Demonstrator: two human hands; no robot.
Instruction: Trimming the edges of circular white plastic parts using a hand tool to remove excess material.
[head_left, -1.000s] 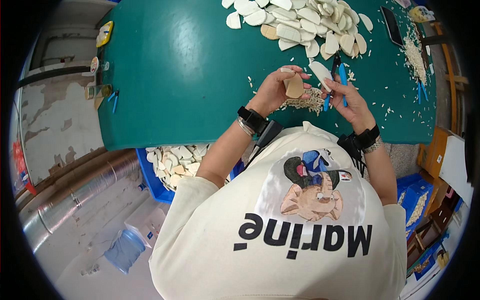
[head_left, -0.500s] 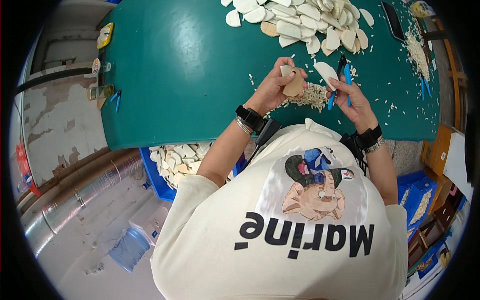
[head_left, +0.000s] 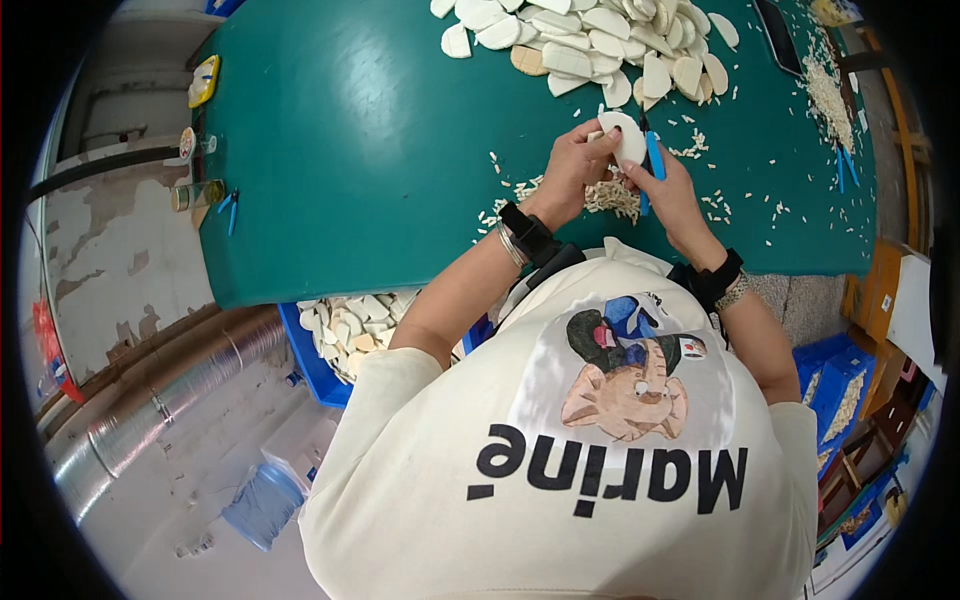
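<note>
Piece [head_left: 630, 142], pale, flat and rounded. Lies between both hands, lifted above the near part of the green table [head_left: 350, 170]. Slants along its long axis from upper left down to lower right, broad face turned toward the camera. Sits to the upper right of the left hand [head_left: 583, 165] and to the upper left of the right hand [head_left: 668, 190]; touches both, with no clearly nearer hand.

At the left, a hand curled nearly closed, with thumb on the near edge of the piece and fingers behind. Just beside those fingers, another pale edge; cannot tell whether part of a second piece. At the right, a half-curled hand with thumb against the lower end of the piece and blue-handled cutters [head_left: 655, 155] gripped in the fingers, dark tip directed away from the body. Cannot tell the spread of the blades, or any contact with the piece.

Forearms angled inward from lower left and lower right, wrists well apart, fingertips close together. Beyond the hands, a heap of similar pieces [head_left: 568, 62]; below, small pale scraps [head_left: 612, 200].
</note>
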